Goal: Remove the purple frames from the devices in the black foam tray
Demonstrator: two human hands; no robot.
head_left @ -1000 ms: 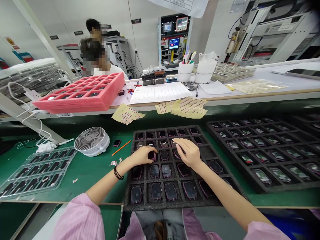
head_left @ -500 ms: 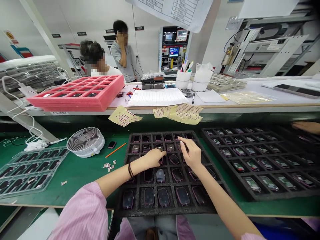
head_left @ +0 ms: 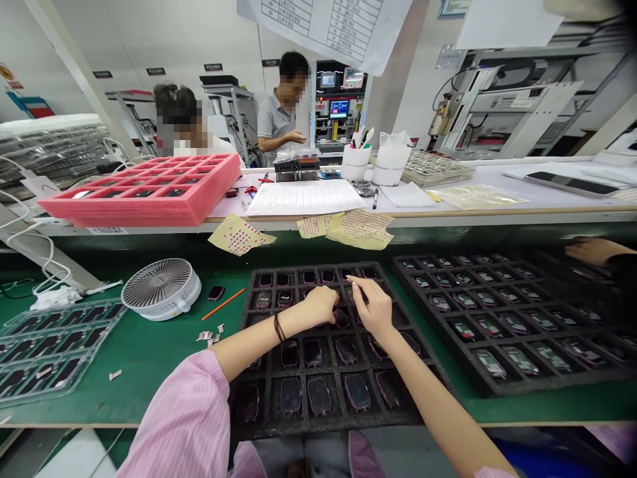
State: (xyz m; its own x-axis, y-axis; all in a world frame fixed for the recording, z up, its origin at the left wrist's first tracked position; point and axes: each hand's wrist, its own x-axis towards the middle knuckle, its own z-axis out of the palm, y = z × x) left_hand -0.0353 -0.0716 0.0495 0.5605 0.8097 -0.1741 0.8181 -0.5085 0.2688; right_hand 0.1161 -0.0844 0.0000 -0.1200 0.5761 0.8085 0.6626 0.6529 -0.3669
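Observation:
A black foam tray (head_left: pixel 318 425) lies in front of me, its cells filled with dark-screened smartwatch cases in purple frames. My left hand (head_left: pixel 321 305) reaches in over its middle rows, fingers curled down and closed at the left edge of a smartwatch (head_left: pixel 342 318) that sits in its cell. The fingertips are partly hidden. Right beside it, my right hand (head_left: pixel 374 309) hovers over the upper right cells, fingers stretched out and thumb apart, with nothing seen in it. Nearer me, another smartwatch (head_left: pixel 319 396) rests in the front row.
Another foam tray (head_left: pixel 478 385) with open watch cases stands to the right, and a co-worker's hand (head_left: pixel 594 251) is beyond it. Left are a fan (head_left: pixel 162 289), an orange stick (head_left: pixel 223 304), a lone watch (head_left: pixel 215 293) and a clear tray (head_left: pixel 60 358). A pink foam tray (head_left: pixel 149 216) sits on the shelf.
My left hand has shifted right, from one watch to the neighbouring one in the row. My right hand stays over the upper right cells. The standing person behind has lowered a hand from the head.

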